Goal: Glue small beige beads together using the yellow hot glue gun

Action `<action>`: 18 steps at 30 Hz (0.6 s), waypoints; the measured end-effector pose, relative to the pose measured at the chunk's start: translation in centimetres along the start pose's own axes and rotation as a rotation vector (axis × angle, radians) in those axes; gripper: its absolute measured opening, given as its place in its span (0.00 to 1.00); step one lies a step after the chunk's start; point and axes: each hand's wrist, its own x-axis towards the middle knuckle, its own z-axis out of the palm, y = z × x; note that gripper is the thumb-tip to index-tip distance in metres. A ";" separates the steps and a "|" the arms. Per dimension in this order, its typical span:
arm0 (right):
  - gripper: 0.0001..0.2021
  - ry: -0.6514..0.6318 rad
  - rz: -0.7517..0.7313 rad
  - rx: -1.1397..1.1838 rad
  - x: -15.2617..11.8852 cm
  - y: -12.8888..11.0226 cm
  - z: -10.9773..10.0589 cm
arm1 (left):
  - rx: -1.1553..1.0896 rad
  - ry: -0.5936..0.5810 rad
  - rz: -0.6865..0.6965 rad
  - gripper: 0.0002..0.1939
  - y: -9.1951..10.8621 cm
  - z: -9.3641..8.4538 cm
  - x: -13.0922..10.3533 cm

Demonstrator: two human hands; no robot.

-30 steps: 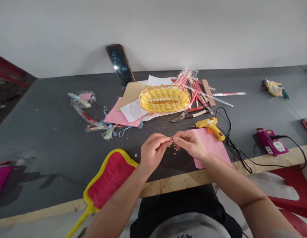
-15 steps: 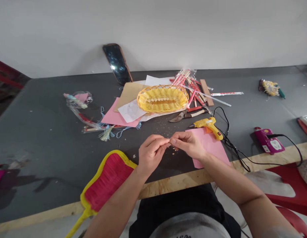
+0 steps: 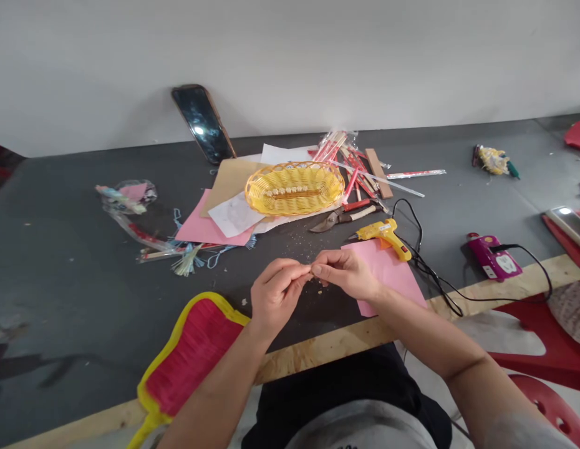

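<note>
My left hand (image 3: 277, 292) and my right hand (image 3: 343, 272) meet fingertip to fingertip above the table near its front edge. Both are closed in a pinch; whatever lies between the fingers is too small and covered to name. Pale crumbs are scattered on the dark surface around them. Just beyond is a yellow woven basket (image 3: 271, 202) with a brown stick bearing a row of small pale pieces (image 3: 287, 191). Under my right wrist lies a pink sheet (image 3: 393, 274), with a yellow glue gun (image 3: 384, 234) at its far edge. Pruning shears (image 3: 346, 215) rest between basket and glue gun.
A phone (image 3: 203, 121) leans on the wall. Wrapped chopsticks (image 3: 350, 159) lie right of the basket, tassels (image 3: 189, 259) to its left. A red and yellow fan (image 3: 191, 349) overhangs the front edge. A purple power adapter (image 3: 493, 255) with black cable sits at right.
The view has shifted slightly to the right, so the table things appear farther left. My hands keep their fingertips together in nearly the same pinch.
</note>
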 end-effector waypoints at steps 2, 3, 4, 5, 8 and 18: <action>0.21 -0.003 0.005 0.005 0.0 0.0 0.1 | 0.007 0.006 0.009 0.05 0.0 0.0 0.0; 0.22 -0.005 0.007 0.008 0.0 0.0 0.1 | 0.011 0.010 0.010 0.06 0.0 0.1 0.0; 0.22 -0.010 0.008 0.011 0.0 0.0 0.1 | 0.016 0.014 0.009 0.06 0.0 0.1 0.0; 0.22 -0.015 0.008 0.012 0.0 0.0 0.1 | 0.021 0.017 0.005 0.06 0.0 0.1 0.0; 0.24 -0.018 -0.004 -0.011 0.1 0.0 0.0 | 0.022 0.018 -0.015 0.05 0.0 0.0 0.1; 0.28 0.026 -0.045 0.133 1.3 1.0 0.2 | -0.079 -0.041 -0.194 0.07 -0.8 -0.1 -0.1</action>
